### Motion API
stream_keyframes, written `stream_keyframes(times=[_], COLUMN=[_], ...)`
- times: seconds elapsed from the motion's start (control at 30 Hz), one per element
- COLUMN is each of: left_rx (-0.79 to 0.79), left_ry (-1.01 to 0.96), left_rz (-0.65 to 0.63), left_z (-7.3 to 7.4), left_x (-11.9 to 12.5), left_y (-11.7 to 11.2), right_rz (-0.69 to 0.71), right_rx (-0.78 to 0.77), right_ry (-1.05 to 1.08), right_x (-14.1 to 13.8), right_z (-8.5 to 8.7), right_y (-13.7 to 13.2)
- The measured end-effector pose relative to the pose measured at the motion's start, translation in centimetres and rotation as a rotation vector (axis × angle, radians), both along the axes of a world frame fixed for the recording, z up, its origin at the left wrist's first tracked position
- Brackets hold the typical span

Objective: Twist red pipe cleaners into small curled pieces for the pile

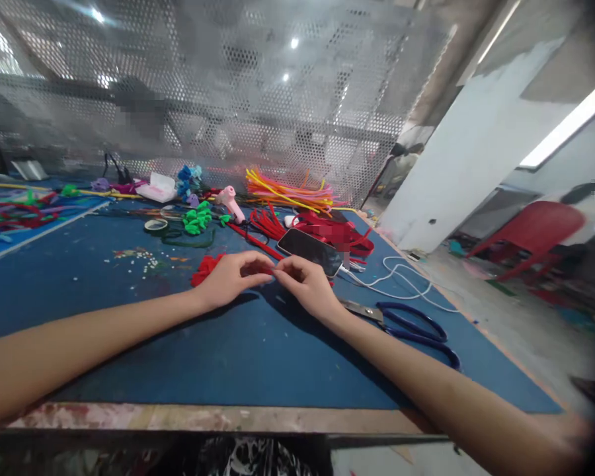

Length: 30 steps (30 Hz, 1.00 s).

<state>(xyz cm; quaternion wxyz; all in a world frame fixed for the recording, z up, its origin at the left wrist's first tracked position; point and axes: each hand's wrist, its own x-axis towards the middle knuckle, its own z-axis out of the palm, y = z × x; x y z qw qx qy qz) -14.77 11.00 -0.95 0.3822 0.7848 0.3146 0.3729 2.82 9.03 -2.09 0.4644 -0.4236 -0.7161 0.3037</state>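
My left hand (231, 277) and my right hand (307, 284) meet fingertip to fingertip over the blue mat (228, 350). Both pinch a thin red pipe cleaner (265, 266) between them. A red pipe-cleaner flower (205, 268) lies just behind my left hand. A black phone (311, 251) lies right behind my right hand. Both forearms rest on the mat.
Blue-handled scissors (411, 327) lie right of my right wrist, a white cable (401, 277) beyond them. Red pipe cleaners (327, 231), an orange-yellow bundle (287, 188), green pieces (197, 218), a pink glue gun (231, 201) and tape rolls (156, 225) fill the back. Perforated metal screen behind.
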Motion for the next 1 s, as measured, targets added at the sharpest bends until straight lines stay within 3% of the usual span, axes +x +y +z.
stream_keyframes(times=[0.3, 0.4, 0.63, 0.8, 1.0], left_rx=[-0.141, -0.059, 0.295, 0.327, 0.255], left_ry=[-0.064, -0.019, 0.101, 0.108, 0.106], left_rz=[-0.099, -0.141, -0.244, -0.235, -0.295], left_z=[0.1, 0.1, -0.2, -0.4, -0.4], left_x=[0.1, -0.1, -0.7, -0.7, -0.7], left_y=[-0.3, -0.2, 0.5, 0.7, 0.7], right_rz=[0.141, 0.211, 0.320, 0.347, 0.445], right_rx=[-0.028, -0.043, -0.008, 0.060, 0.280], right_ry=[-0.063, -0.093, -0.122, -0.162, -0.297], right_x=[0.3, 0.4, 0.4, 0.4, 0.6], right_z=[0.4, 0.4, 0.3, 0.4, 0.5], right_y=[-1.0, -1.2, -1.6, -1.8, -2.1])
